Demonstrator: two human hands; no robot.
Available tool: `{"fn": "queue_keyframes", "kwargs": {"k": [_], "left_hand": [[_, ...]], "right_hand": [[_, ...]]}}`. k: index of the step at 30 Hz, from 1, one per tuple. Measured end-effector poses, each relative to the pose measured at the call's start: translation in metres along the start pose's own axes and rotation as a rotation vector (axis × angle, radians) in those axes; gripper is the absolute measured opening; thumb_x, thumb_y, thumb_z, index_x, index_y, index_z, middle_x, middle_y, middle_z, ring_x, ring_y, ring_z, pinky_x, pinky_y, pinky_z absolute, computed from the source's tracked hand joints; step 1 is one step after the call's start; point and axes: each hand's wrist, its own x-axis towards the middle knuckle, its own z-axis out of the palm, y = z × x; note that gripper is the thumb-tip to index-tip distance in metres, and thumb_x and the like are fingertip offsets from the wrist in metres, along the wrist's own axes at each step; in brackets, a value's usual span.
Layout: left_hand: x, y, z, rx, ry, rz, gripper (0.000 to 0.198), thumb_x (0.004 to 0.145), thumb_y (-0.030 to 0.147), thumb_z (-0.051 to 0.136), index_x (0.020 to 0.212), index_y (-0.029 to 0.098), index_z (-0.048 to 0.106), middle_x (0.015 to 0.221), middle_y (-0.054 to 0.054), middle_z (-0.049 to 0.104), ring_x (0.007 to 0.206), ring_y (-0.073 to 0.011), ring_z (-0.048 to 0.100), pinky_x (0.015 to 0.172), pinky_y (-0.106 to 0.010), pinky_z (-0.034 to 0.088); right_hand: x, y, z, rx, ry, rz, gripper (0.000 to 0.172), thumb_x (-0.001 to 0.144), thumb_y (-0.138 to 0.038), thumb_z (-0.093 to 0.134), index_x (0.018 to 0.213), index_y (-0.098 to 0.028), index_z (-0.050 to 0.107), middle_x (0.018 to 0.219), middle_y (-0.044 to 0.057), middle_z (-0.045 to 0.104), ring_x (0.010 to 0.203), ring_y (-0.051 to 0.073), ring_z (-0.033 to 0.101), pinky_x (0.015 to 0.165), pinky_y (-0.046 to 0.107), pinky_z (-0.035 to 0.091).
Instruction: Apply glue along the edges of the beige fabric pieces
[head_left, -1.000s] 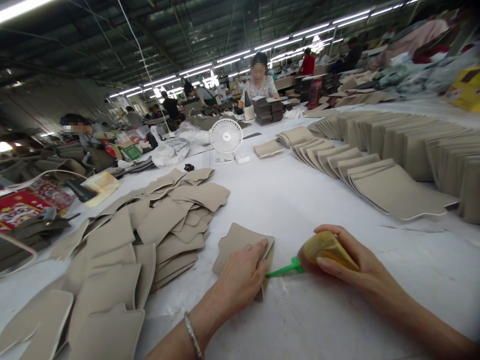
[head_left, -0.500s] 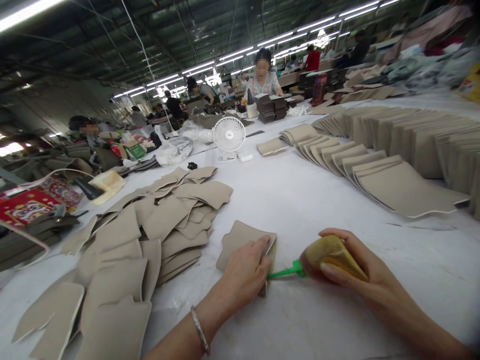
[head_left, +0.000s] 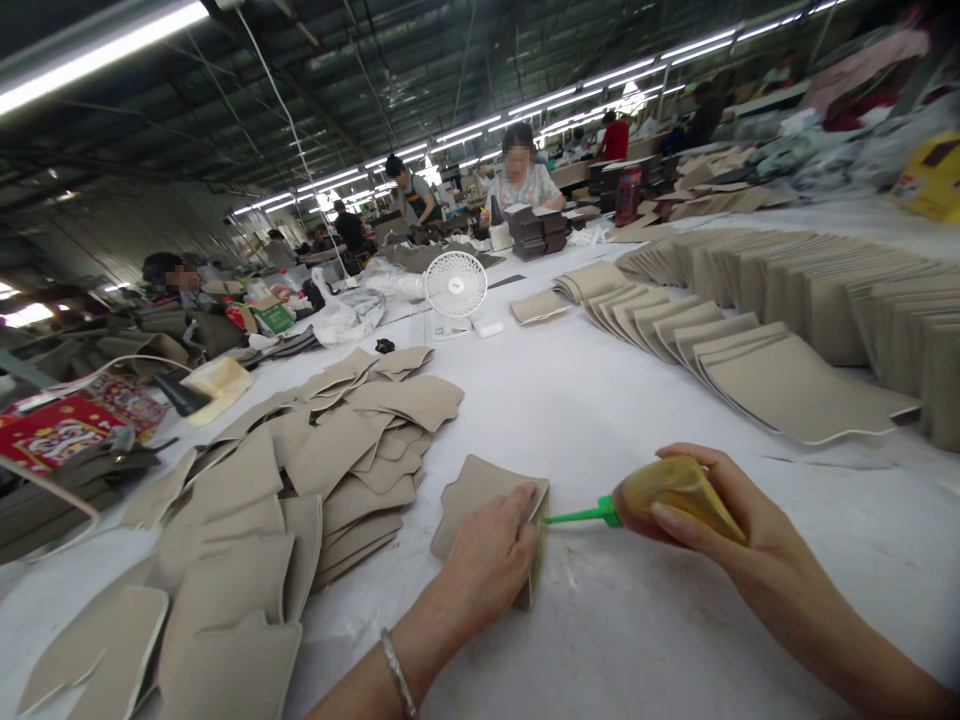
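Note:
Under my left hand [head_left: 491, 555] a beige fabric-like piece [head_left: 480, 490] lies on the white table [head_left: 622, 640]. My left fingers press on it near its right edge, which is folded or raised; whether they pinch it from below is hidden. My right hand [head_left: 739, 530] is wrapped round a glue bottle [head_left: 675, 495] of yellowish-brown liquid, tipped on its side. Its thin green nozzle [head_left: 577, 514] points left, its tip at the right edge of the piece. Left of my hands spreads a loose pile of similar beige pieces [head_left: 337, 440].
A long fanned row of beige pieces [head_left: 795, 385] curves along the right. A small white fan [head_left: 455, 285] stands farther back, near clear plastic bags [head_left: 349, 310]. At left sits a cream container with a black nozzle [head_left: 217, 388]. A co-worker [head_left: 521, 175] sits across the table.
The nozzle tip has moved up along the piece's right edge, away from me. My right hand and the bottle have shifted slightly right. My left hand stays on the piece.

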Motion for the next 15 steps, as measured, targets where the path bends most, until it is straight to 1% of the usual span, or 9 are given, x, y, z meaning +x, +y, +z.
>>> {"fn": "queue_keyframes", "kwargs": {"k": [4,6,8,10,12,13,15], "left_hand": [[0.000,0.001,0.000,0.000,0.003,0.002,0.052,0.088,0.021,0.034,0.138,0.020,0.047,0.131,-0.005,0.058,0.118,-0.0226,0.055,0.105,-0.037,0.040],[0.000,0.001,0.000,-0.001,-0.003,-0.011,0.052,0.088,0.022,0.034,0.138,0.020,0.047,0.132,-0.005,0.058,0.119,-0.0225,0.055,0.106,-0.036,0.039],[0.000,0.001,0.000,-0.006,-0.006,-0.017,0.053,0.087,0.021,0.034,0.139,0.019,0.047,0.132,-0.005,0.058,0.119,-0.0229,0.054,0.106,-0.036,0.038],[0.000,0.001,0.000,-0.015,0.001,-0.017,0.054,0.086,0.021,0.035,0.139,0.019,0.047,0.132,-0.005,0.058,0.118,-0.0236,0.055,0.105,-0.036,0.039],[0.000,0.001,0.000,-0.037,0.007,-0.033,0.054,0.085,0.023,0.038,0.138,0.020,0.048,0.124,-0.006,0.063,0.111,-0.0239,0.059,0.099,-0.036,0.043],[0.000,0.001,-0.001,-0.061,-0.006,-0.049,0.053,0.086,0.025,0.038,0.138,0.021,0.049,0.115,-0.006,0.067,0.103,-0.0233,0.062,0.094,-0.035,0.045],[-0.002,-0.001,-0.005,-0.108,-0.017,-0.073,0.049,0.090,0.032,0.037,0.135,0.021,0.051,0.096,-0.004,0.070,0.086,-0.0211,0.064,0.084,-0.032,0.048]], "right_hand": [[0.005,-0.005,0.002,-0.040,-0.019,-0.016,0.056,0.076,-0.059,0.071,0.117,-0.029,0.047,0.091,0.001,0.059,0.082,0.026,0.058,0.071,0.035,0.048],[0.002,-0.006,0.003,-0.041,-0.061,0.001,0.055,0.078,-0.057,0.070,0.118,-0.028,0.046,0.090,0.001,0.060,0.081,0.026,0.059,0.072,0.035,0.048],[-0.002,-0.004,0.003,0.009,-0.118,0.051,0.053,0.079,-0.055,0.071,0.118,-0.027,0.048,0.090,0.002,0.061,0.082,0.027,0.060,0.074,0.037,0.050],[-0.005,-0.002,0.002,0.184,-0.162,0.151,0.051,0.077,-0.053,0.072,0.116,-0.026,0.052,0.093,0.003,0.064,0.087,0.030,0.061,0.078,0.041,0.052],[-0.004,-0.001,-0.001,0.460,-0.163,0.286,0.048,0.076,-0.051,0.073,0.114,-0.025,0.058,0.100,0.006,0.066,0.094,0.032,0.062,0.081,0.042,0.055],[-0.002,-0.001,-0.003,0.603,-0.136,0.358,0.046,0.075,-0.050,0.074,0.111,-0.024,0.062,0.105,0.008,0.067,0.096,0.031,0.062,0.079,0.040,0.057],[0.004,-0.003,-0.008,0.843,-0.032,0.482,0.041,0.072,-0.042,0.077,0.106,-0.022,0.067,0.113,0.008,0.066,0.096,0.029,0.064,0.074,0.034,0.059]]}}
